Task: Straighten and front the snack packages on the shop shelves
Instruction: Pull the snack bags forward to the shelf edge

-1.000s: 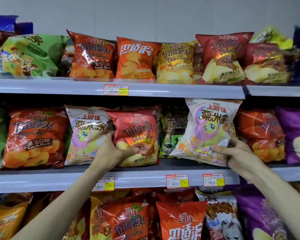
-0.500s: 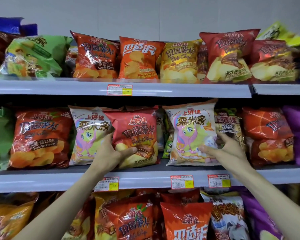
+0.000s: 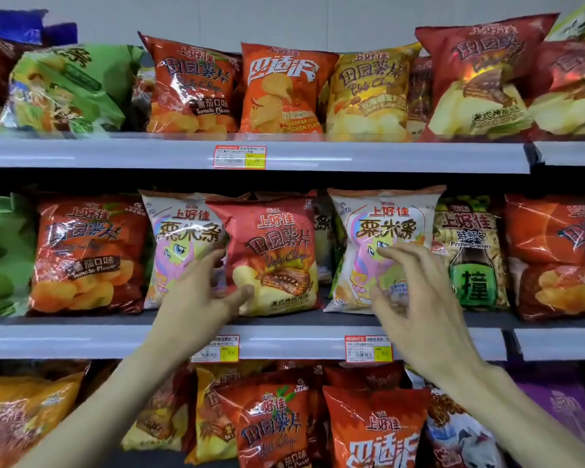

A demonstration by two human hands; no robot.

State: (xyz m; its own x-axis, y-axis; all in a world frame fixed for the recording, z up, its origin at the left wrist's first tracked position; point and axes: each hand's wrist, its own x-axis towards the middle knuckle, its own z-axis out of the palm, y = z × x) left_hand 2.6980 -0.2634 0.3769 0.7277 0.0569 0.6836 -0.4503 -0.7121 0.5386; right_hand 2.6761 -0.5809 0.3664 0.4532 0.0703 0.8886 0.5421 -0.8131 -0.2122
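Now the left hand (image 3: 196, 298) grips the red potato-chip bag (image 3: 277, 251) by its lower left corner, thumb pressed on the front and fingers curled round the edge; that bag stands on the middle shelf (image 3: 65, 339), overlapping a white pony bag (image 3: 179, 231) on its left. Just to its right a second white pony bag (image 3: 385, 224) stands upright beside a prawn-cracker bag (image 3: 470, 258), and the right hand (image 3: 419, 298) is in front of it with fingers spread and loosely bent, holding nothing, though whether the fingertips touch the film cannot be told
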